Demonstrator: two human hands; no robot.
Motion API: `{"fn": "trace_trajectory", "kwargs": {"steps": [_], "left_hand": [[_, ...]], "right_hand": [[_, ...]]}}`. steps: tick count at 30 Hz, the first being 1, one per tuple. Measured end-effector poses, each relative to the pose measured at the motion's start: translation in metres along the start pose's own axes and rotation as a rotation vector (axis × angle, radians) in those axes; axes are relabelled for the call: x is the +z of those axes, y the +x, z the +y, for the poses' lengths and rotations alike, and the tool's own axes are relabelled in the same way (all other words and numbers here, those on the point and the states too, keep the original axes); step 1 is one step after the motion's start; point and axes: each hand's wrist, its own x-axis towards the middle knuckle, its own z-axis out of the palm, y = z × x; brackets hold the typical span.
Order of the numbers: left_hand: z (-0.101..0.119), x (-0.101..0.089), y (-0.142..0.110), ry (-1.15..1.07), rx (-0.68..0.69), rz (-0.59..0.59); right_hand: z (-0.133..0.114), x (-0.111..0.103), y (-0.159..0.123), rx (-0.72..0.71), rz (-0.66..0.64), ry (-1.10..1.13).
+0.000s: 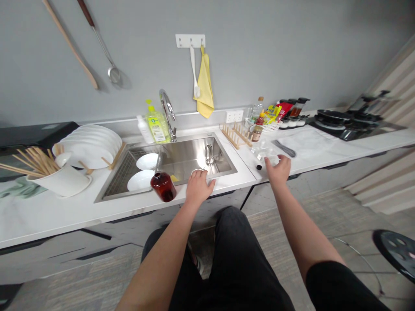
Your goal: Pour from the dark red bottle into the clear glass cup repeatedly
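My left hand rests at the front rim of the sink, fingers stretched out over the edge. Just beyond its fingertips a small white rim shows, partly hidden. To its left an amber bottle with an uncapped mouth stands on the sink's front edge, slightly tilted in view. Over the counter right of the sink, my right hand has thumb and fingers around the near end of a clear plastic thing, whose exact kind I cannot make out. A small black cap lies beside it.
White bowls sit in the sink under the faucet. Plates and a chopstick holder stand left. A wooden rack, a dark-handled utensil, a seasoning basket and a stove are right.
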Motion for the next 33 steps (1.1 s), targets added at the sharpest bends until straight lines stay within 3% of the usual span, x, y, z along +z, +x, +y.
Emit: {"fn": "trace_trajectory", "kwargs": {"steps": [4,10,13,15,17,19,23,29,33], "left_hand": [[0.000,-0.001,0.000,-0.006,0.000,0.000],[0.001,0.000,-0.001,-0.018,-0.006,0.010],[-0.001,-0.002,0.000,-0.071,-0.010,0.024],[-0.004,-0.007,-0.001,-0.149,0.007,0.053],[-0.006,-0.014,-0.005,-0.265,0.051,0.097],[-0.007,-0.026,-0.012,-0.414,0.101,0.128],[-0.007,-0.061,-0.031,-0.645,0.181,0.169],[-0.022,-0.113,-0.058,-0.554,0.202,0.234],[-0.034,-0.145,-0.074,-0.476,0.165,0.267]], "right_hand": [[-0.017,-0.005,-0.026,-0.193,-0.231,-0.092],[-0.043,0.000,-0.016,-0.195,-0.497,-0.249],[-0.067,-0.001,-0.017,-0.174,-0.526,-0.020],[-0.094,-0.004,-0.032,-0.090,-0.556,0.293],[-0.126,-0.008,-0.058,0.049,-0.668,0.644],[-0.162,-0.014,-0.089,0.129,-0.768,0.891],[-0.223,-0.031,-0.142,0.248,-0.974,1.168],[-0.279,-0.050,-0.180,0.457,-1.179,1.438],[-0.305,-0.052,-0.193,0.425,-1.264,1.453]]}}
